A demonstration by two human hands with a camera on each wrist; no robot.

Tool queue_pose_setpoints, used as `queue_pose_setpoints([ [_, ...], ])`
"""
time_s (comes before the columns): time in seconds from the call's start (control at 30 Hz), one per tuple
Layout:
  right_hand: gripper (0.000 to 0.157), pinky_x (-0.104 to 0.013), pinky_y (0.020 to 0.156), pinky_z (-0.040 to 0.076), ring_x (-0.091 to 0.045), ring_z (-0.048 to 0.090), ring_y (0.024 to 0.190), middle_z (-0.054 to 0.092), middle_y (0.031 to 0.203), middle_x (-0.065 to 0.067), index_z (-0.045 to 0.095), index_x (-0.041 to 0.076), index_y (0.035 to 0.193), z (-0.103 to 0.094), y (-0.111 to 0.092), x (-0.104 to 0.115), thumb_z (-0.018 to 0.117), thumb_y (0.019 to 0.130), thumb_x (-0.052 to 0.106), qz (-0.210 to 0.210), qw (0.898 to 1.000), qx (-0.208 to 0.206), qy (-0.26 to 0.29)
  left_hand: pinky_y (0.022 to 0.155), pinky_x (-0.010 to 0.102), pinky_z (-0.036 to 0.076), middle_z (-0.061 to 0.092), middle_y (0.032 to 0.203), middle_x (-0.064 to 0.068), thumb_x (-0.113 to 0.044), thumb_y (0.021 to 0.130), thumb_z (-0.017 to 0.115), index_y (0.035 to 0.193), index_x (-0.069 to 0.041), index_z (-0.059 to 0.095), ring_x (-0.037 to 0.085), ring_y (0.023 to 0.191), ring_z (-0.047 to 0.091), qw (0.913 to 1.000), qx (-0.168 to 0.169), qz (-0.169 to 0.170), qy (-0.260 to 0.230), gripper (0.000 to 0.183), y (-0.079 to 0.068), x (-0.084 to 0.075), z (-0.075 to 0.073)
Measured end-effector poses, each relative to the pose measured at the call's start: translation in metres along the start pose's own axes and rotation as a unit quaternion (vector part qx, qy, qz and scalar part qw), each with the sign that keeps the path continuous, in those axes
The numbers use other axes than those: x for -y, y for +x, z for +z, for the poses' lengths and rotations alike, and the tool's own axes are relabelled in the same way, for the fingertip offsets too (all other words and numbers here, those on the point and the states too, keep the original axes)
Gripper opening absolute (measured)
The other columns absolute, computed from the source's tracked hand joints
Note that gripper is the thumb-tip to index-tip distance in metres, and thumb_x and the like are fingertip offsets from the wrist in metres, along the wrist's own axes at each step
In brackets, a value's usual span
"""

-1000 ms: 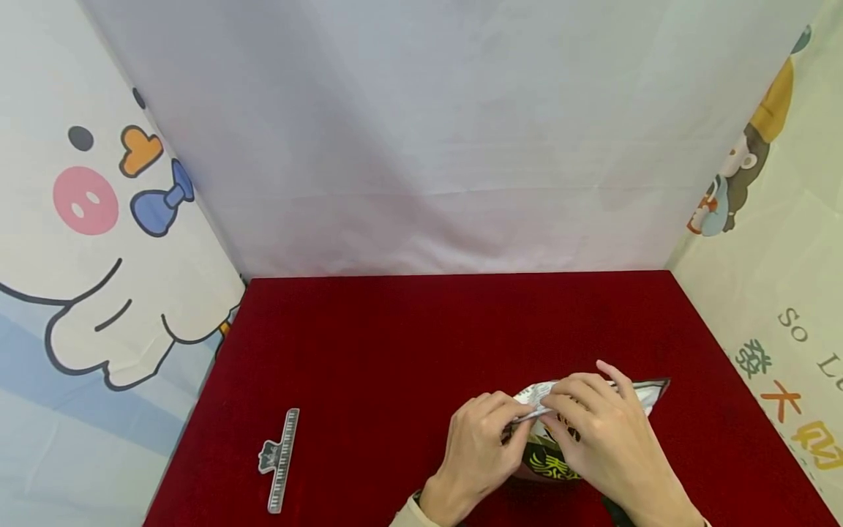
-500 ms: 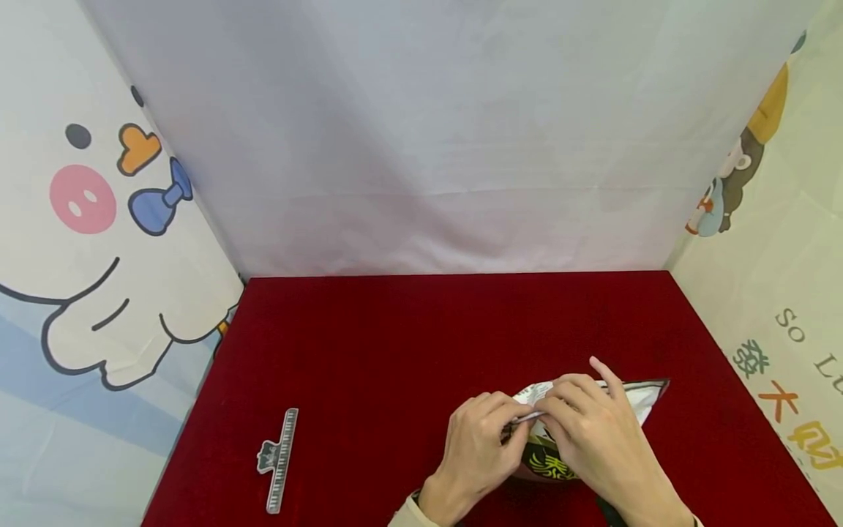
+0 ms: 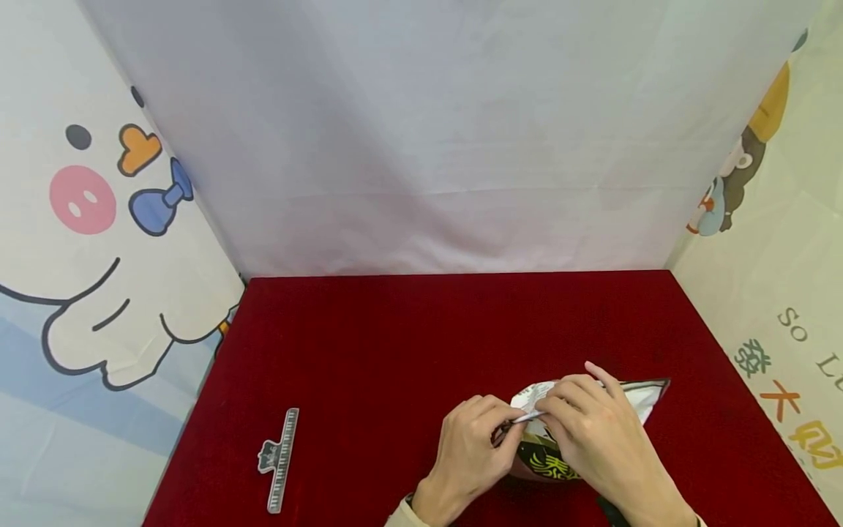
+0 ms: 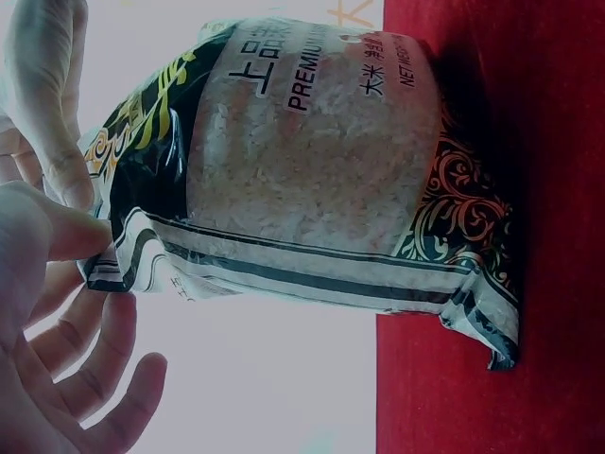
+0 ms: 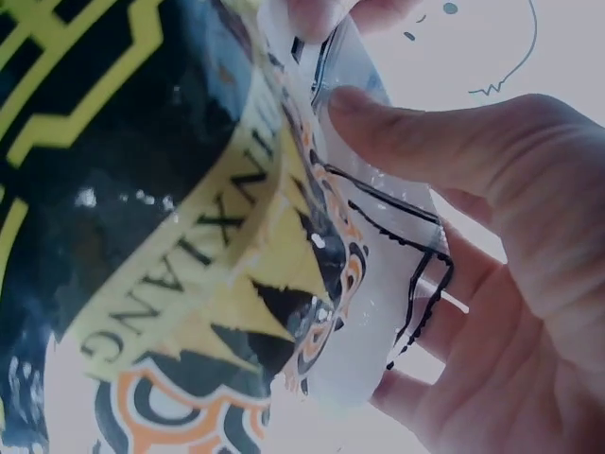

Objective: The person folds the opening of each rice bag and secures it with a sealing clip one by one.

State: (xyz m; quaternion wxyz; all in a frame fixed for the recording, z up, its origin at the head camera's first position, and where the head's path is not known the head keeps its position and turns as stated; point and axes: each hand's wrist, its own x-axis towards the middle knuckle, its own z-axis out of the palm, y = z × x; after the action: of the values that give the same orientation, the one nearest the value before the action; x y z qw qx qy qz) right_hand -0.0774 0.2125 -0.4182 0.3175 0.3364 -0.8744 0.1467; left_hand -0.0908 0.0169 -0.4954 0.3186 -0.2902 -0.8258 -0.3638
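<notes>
A plastic bag of rice (image 3: 545, 462) stands on the red tabletop, right of the middle. Its clear window shows white grains in the left wrist view, where the bag (image 4: 302, 161) reads "PREMIUM". My left hand (image 3: 469, 448) pinches the left end of the folded top between thumb and index finger. On the same folded strip, further right, my right hand (image 3: 602, 435) pinches with thumb and fingers, its little finger raised. A white corner of the bag's top sticks out past the right hand. Seen from the right wrist, the thumb (image 5: 416, 132) presses the white film of the top.
A clear clip (image 3: 282, 461) with a ruler-like bar and a grey handle lies on the red cloth (image 3: 395, 351) at the left. White printed curtains (image 3: 461, 146) close off the back and both sides of the table.
My left hand has shifted slightly left along with the pinched end of the fold. The right hand has slid a little left along the top. The clip has not moved.
</notes>
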Motion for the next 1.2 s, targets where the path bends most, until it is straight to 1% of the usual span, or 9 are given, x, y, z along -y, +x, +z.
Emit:
queue_pose_setpoints([
  [0.17,0.025,-0.063,0.099,0.051,-0.025,0.069,0.090,0.075,0.091,-0.001,0.079,0.011,0.091,-0.006,-0.001,-0.003,0.085,0.068,0.003,0.008,1.000,0.012,0.003,0.064,0.010,0.047,0.075,0.085,-0.014,-0.015,0.082,0.087,0.090,-0.022,0.082,0.000,0.068,0.062,0.9999,-0.010,0.012,0.006,0.011,-0.001,0.001,0.001],
  [0.37,0.035,-0.058,0.102,0.047,-0.025,0.070,0.090,0.076,0.094,-0.003,0.079,0.009,0.096,-0.013,-0.001,-0.007,0.091,0.064,0.003,0.029,1.000,0.009,-0.003,0.063,0.009,0.046,0.075,0.085,-0.015,-0.015,0.081,0.087,0.090,-0.023,0.083,-0.001,0.068,0.061,0.9997,-0.015,0.016,0.005,0.013,-0.002,0.004,0.002],
  [0.63,0.023,-0.048,0.108,0.043,-0.025,0.070,0.091,0.075,0.090,-0.003,0.076,0.009,0.088,-0.012,-0.004,-0.008,0.083,0.070,-0.003,0.043,0.999,0.010,0.002,0.062,0.010,0.044,0.075,0.084,-0.014,-0.016,0.082,0.086,0.090,-0.021,0.082,0.001,0.067,0.062,1.0000,0.003,-0.006,-0.003,0.010,-0.002,0.001,0.002],
  [0.83,0.024,-0.035,0.121,0.036,-0.025,0.070,0.090,0.076,0.090,-0.003,0.076,0.009,0.089,-0.012,-0.005,-0.009,0.083,0.069,-0.004,0.046,0.999,0.007,0.004,0.063,0.009,0.045,0.075,0.084,-0.015,-0.016,0.080,0.086,0.089,-0.022,0.082,-0.001,0.068,0.062,1.0000,-0.006,0.005,0.000,0.011,0.002,-0.001,0.002],
  [0.93,0.030,-0.037,0.120,0.039,-0.024,0.070,0.090,0.076,0.090,-0.003,0.077,0.010,0.089,-0.010,-0.006,-0.010,0.086,0.064,-0.005,0.037,0.999,-0.006,0.006,0.063,0.009,0.046,0.075,0.084,-0.014,-0.018,0.084,0.083,0.088,-0.021,0.081,0.000,0.068,0.063,0.9999,-0.010,0.010,-0.003,0.006,0.006,-0.003,0.003],
  [1.07,0.031,-0.049,0.107,0.047,-0.024,0.071,0.088,0.076,0.090,-0.002,0.077,0.010,0.089,-0.008,-0.007,-0.011,0.087,0.063,-0.005,0.020,1.000,-0.021,0.008,0.064,0.009,0.047,0.075,0.085,-0.014,-0.019,0.088,0.081,0.088,-0.020,0.081,0.000,0.069,0.064,0.9998,-0.010,0.014,-0.010,0.001,0.011,-0.006,0.005],
  [1.13,0.008,-0.044,0.112,0.046,-0.024,0.071,0.089,0.076,0.091,-0.002,0.077,0.010,0.091,-0.008,-0.008,-0.011,0.081,0.084,0.005,0.021,1.000,-0.016,0.011,0.065,0.009,0.048,0.075,0.085,-0.014,-0.018,0.087,0.081,0.088,-0.021,0.082,0.000,0.070,0.065,0.9998,-0.007,0.011,-0.013,0.003,0.012,-0.007,0.006],
  [1.17,0.005,-0.038,0.118,0.043,-0.025,0.071,0.090,0.076,0.092,-0.003,0.077,0.009,0.092,-0.009,-0.008,-0.011,0.075,0.094,0.013,0.024,1.000,-0.013,0.013,0.065,0.009,0.049,0.076,0.085,-0.013,-0.017,0.086,0.082,0.089,-0.021,0.082,0.000,0.070,0.065,0.9998,-0.004,0.008,-0.015,0.005,0.013,-0.008,0.006],
  [1.2,0.020,-0.032,0.122,0.038,-0.026,0.071,0.090,0.076,0.094,-0.005,0.078,0.008,0.094,-0.010,-0.008,-0.011,0.067,0.103,0.021,0.028,0.999,-0.011,0.017,0.066,0.009,0.049,0.076,0.085,-0.013,-0.016,0.085,0.083,0.089,-0.021,0.082,0.000,0.070,0.065,0.9998,-0.004,0.008,-0.015,0.007,0.013,-0.008,0.006],
])
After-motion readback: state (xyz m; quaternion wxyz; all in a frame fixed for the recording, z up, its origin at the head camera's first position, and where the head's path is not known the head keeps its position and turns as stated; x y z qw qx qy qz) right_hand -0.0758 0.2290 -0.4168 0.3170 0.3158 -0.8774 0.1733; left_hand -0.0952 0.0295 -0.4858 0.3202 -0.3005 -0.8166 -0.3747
